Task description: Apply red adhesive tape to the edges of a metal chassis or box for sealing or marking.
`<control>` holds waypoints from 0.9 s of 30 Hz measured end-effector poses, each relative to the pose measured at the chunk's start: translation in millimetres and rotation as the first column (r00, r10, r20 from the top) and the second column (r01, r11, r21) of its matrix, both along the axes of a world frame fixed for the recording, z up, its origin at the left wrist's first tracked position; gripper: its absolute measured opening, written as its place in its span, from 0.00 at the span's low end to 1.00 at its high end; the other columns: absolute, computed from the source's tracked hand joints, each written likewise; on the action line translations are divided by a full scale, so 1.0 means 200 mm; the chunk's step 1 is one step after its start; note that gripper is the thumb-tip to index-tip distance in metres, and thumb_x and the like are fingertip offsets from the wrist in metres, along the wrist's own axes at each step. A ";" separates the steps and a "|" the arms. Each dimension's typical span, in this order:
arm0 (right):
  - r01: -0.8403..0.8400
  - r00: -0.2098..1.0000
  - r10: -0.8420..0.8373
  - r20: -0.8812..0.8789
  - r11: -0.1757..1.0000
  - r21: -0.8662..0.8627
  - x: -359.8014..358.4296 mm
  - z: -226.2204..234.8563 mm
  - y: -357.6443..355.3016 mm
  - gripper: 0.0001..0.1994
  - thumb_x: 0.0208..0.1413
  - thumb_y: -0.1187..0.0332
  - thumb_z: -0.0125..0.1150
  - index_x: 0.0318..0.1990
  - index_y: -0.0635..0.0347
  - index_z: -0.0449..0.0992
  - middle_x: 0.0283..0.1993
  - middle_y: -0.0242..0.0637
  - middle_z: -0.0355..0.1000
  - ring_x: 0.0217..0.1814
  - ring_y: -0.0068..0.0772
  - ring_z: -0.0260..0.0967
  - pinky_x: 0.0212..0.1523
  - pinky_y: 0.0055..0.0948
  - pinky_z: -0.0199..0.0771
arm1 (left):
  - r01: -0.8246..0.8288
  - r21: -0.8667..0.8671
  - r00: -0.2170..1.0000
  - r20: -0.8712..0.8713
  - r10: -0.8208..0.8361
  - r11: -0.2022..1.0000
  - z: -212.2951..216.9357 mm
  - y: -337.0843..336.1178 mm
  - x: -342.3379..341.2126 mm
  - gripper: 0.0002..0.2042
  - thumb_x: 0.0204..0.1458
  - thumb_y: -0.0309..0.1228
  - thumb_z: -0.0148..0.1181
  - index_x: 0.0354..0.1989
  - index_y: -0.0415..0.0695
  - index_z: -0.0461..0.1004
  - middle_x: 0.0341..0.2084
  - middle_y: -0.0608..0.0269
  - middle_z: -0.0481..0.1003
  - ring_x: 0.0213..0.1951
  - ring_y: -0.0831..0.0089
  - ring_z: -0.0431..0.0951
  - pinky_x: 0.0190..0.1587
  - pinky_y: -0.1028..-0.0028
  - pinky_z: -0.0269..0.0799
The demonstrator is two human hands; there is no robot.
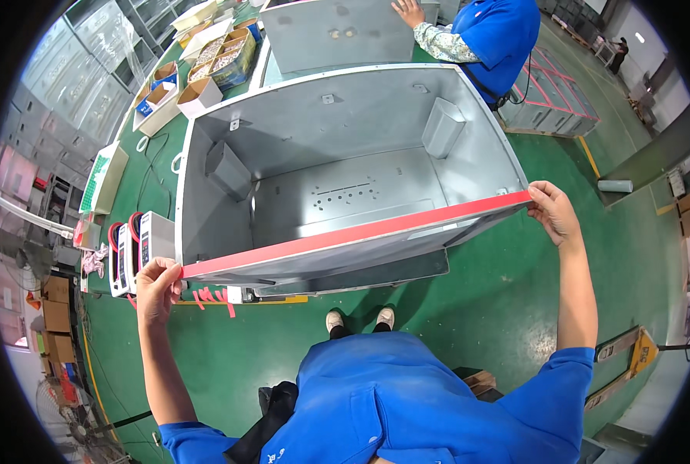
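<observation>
A large grey metal enclosure box [198,178] lies open side up in front of me, with brackets and a perforated panel inside. Along its near rim runs a long strip of red tape [360,232]. My left hand [158,291] pinches the tape's left end at the near left corner. At the right corner, my right hand [555,213] grips the other end between thumb and fingers. The tape looks taut between both hands; whether its whole length touches the rim I cannot tell.
Beyond stands another grey metal box [337,35], with a co-worker [499,39] beside it. Parts bins [233,58] and a white device with red cables [158,236] are on the left of the green bench. Short red tape pieces [229,300] hang below. A pallet jack [642,352] stands right.
</observation>
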State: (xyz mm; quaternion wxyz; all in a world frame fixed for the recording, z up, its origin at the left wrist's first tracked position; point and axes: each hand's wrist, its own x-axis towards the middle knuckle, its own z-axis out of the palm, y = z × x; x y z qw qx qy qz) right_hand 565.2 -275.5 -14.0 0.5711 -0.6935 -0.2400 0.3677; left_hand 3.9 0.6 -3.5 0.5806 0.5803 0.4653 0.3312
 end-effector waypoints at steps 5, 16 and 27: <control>0.029 0.999 -0.029 0.013 1.000 -0.010 -0.01 0.00 0.00 0.10 0.49 0.62 0.58 0.35 0.55 0.69 0.29 0.23 0.66 0.29 0.15 0.62 0.32 0.16 0.64 | 0.014 0.011 1.000 -0.025 -0.013 1.000 -0.01 0.01 -0.01 0.03 0.47 0.22 0.55 0.24 0.39 0.67 0.14 0.66 0.68 0.11 0.84 0.64 0.10 0.88 0.54; 0.131 0.978 -0.134 0.160 0.991 0.030 -0.05 -0.04 -0.01 0.11 0.48 0.63 0.60 0.33 0.60 0.71 0.26 0.26 0.67 0.27 0.15 0.61 0.28 0.14 0.62 | 0.036 0.049 0.998 0.040 -0.038 0.998 -0.02 0.02 0.00 0.04 0.46 0.19 0.53 0.23 0.40 0.66 0.15 0.67 0.67 0.12 0.84 0.65 0.09 0.87 0.55; 0.044 0.784 -0.192 0.591 0.966 0.254 -0.08 -0.06 -0.01 0.09 0.51 0.76 0.52 0.41 0.64 0.70 0.39 0.31 0.67 0.37 0.18 0.64 0.39 0.18 0.66 | 0.063 0.017 0.997 0.046 -0.063 0.998 -0.01 0.02 0.00 0.05 0.44 0.21 0.54 0.21 0.42 0.66 0.14 0.68 0.67 0.11 0.84 0.64 0.10 0.86 0.55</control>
